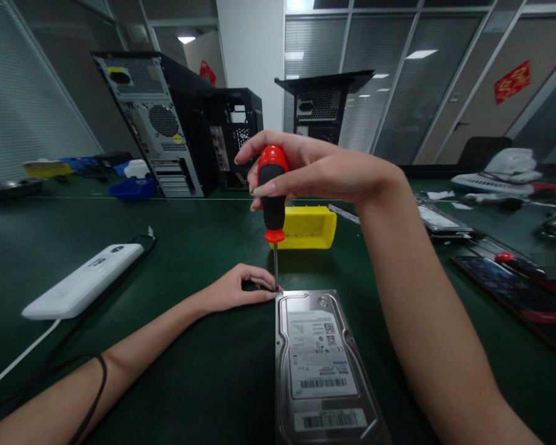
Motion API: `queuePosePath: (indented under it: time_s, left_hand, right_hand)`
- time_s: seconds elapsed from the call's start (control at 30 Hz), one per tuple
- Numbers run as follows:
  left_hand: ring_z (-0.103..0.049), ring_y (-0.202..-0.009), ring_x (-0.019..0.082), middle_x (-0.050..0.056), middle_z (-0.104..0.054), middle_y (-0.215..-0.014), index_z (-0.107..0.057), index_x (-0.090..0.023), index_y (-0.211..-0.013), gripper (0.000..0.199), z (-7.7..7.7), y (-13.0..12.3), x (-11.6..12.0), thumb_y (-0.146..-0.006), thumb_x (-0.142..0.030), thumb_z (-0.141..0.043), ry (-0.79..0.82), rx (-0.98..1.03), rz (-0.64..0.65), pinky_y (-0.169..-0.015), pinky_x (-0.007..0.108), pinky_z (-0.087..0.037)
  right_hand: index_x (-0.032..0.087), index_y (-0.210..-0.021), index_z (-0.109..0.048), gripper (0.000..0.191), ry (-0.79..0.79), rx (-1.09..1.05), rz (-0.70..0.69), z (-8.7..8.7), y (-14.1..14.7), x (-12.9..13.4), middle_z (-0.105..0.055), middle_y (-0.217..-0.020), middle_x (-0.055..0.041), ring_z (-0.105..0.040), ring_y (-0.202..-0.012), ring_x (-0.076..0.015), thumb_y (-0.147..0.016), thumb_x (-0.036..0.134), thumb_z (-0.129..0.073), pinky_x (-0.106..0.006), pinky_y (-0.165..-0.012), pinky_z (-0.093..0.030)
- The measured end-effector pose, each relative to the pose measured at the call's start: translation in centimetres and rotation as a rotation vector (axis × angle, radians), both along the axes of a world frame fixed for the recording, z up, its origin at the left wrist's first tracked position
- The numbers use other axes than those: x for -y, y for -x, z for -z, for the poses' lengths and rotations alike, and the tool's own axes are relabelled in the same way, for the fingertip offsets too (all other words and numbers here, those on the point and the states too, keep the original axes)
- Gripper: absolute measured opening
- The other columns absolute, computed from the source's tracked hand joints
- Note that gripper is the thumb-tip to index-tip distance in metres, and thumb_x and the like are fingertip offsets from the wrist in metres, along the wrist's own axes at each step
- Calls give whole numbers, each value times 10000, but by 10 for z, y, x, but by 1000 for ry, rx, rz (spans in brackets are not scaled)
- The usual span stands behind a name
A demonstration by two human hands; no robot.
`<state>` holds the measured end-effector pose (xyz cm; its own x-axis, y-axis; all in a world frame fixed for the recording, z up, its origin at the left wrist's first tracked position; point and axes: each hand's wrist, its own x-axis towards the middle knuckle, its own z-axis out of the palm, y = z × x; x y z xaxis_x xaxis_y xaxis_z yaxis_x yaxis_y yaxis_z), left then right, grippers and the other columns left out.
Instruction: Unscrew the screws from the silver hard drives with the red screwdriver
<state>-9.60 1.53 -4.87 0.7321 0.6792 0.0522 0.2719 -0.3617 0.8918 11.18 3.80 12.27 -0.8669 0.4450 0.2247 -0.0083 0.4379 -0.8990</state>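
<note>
A silver hard drive with a white label lies on the green table in front of me. My right hand grips the red and black handle of a screwdriver from above. The screwdriver stands nearly upright, its tip at the drive's far left corner. At that same corner, my left hand has its thumb and forefinger closed around the drive's edge, beside the tip. Any screw under the tip is too small to make out. Just behind sits a yellow plastic bin.
On the left lie a white power strip and dark cables, one crossing my left forearm. Computer cases stand at the back. To the right are another hard drive, a phone and a second screwdriver. A blue bin is at back left.
</note>
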Motion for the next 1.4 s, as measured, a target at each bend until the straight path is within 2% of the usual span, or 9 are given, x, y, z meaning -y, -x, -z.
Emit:
queuePosePath:
  time_s: [0.77, 1.2, 1.4]
  left_hand:
    - [-671, -920, 191, 79, -720, -987, -711, -119, -960, 192, 1, -2, 2, -828, -245, -651, -93, 2, -55, -834, 289, -522]
    - [-674, -944, 196, 85, -722, -1006, -696, -114, -976, 189, 1, -2, 3, -825, -220, -652, -88, 7, -44, -861, 307, -522]
    - [-674, -957, 195, 84, -724, -1017, -694, -117, -993, 196, 2, -2, 2, -833, -218, -640, -81, 4, -40, -879, 308, -519]
  right_hand:
    - [251, -1077, -535, 337, -58, 42, 26, -2, 0, 4, -601, -984, 10, -645, -945, -161, -799, 80, -621, -310, -856, -555]
    - [248, -1080, -531, 322, -75, 84, 26, -3, 3, 6, -591, -1023, 2, -646, -960, -166, -814, 78, -594, -315, -876, -555]
    - [265, -1064, -547, 314, -78, 28, 36, -3, 0, 6, -632, -984, 27, -663, -943, -158, -806, 99, -619, -305, -850, -560]
